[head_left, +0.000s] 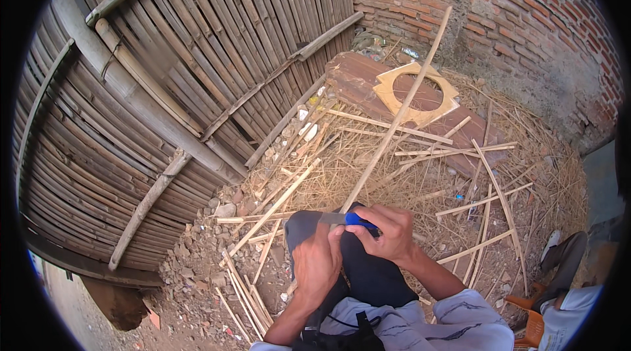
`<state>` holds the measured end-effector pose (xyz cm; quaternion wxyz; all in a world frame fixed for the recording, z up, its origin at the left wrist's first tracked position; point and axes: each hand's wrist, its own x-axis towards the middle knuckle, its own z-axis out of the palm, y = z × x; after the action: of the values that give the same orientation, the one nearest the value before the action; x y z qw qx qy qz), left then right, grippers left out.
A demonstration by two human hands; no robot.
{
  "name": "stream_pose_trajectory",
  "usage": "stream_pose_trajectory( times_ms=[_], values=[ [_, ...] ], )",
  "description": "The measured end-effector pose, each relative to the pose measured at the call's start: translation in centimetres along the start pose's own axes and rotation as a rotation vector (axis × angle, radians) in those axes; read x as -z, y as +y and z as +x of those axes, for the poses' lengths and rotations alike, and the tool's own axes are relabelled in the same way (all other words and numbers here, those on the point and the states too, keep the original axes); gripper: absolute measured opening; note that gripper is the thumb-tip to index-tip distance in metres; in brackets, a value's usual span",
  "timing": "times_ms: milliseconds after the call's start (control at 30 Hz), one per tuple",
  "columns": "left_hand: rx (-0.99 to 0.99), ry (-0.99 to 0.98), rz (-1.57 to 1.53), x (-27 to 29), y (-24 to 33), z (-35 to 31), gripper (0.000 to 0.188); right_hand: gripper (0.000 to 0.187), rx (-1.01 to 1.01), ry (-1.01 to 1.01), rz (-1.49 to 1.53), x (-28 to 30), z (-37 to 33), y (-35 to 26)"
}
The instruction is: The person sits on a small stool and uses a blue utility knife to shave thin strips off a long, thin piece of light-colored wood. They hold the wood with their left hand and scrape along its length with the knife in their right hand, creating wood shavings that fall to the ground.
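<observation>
A long bamboo strip [392, 129] slants up and away from my knees, its near end passing under my left hand [317, 260]. The fingers of that hand are closed round the strip, with the thumb up by the knife. My right hand [389, 234] grips the blue handle of a knife [355, 219]. The blade points left and lies across the strip, close to my left thumb. Both hands are over my dark trouser legs [374, 275].
Many cut bamboo strips [491, 183] lie on straw and rubble. Beyond them, a yellowish board with a round hole [388, 81] rests on a brown plank [351, 81]. A bamboo fence [197, 42] stands left, a brick wall [519, 16] behind. A person [565, 311] sits at the right on an orange chair [531, 325].
</observation>
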<state>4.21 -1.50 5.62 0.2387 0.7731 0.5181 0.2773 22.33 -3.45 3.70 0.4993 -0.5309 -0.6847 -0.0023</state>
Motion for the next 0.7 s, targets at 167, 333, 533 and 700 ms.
stream_pose_trajectory(
  times_ms=[167,333,533,700],
  values=[
    [-0.080,0.011,0.063,0.3,-0.5,0.0,0.029,0.027,0.006,0.036,-0.036,0.0,-0.2,0.2],
    [-0.029,-0.076,0.115,1.3,-0.2,0.2,0.030,0.023,-0.056,0.191,-0.062,0.0,0.0,1.7],
    [-0.017,-0.074,0.110,1.8,-1.9,-1.3,0.030,0.023,-0.152,0.300,-0.072,2.5,2.4,4.6],
    [-0.017,-0.072,0.097,1.8,-3.1,-1.6,0.029,0.024,-0.106,0.257,-0.082,2.1,2.1,4.9]
  ],
)
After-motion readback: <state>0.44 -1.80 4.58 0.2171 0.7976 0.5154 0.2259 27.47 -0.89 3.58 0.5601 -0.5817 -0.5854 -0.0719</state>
